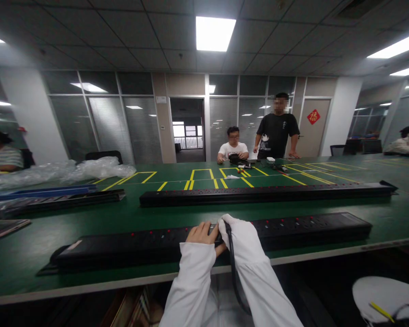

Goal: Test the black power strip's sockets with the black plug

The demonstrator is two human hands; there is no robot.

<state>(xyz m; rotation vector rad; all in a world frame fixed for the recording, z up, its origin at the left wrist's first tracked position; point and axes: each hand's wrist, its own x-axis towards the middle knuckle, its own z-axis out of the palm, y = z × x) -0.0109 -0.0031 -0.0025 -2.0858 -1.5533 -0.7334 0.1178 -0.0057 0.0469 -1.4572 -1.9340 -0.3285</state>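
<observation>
**Two hands over a long black power strip with red buttons**

The strip lies lengthwise along the near edge of a smooth green tabletop, probably for easy reach. The left hand spreads over its middle, seemingly steadying it; whether it grips, I cannot tell. The white-covered right hand is curled beside it, a thin black cord hanging against it; its grasp is hidden.

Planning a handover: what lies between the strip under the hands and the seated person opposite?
In the head view, beyond the near strip: another long black strip, yellow lines, a white scrap and, by the seated person, a dark bundle.
</observation>
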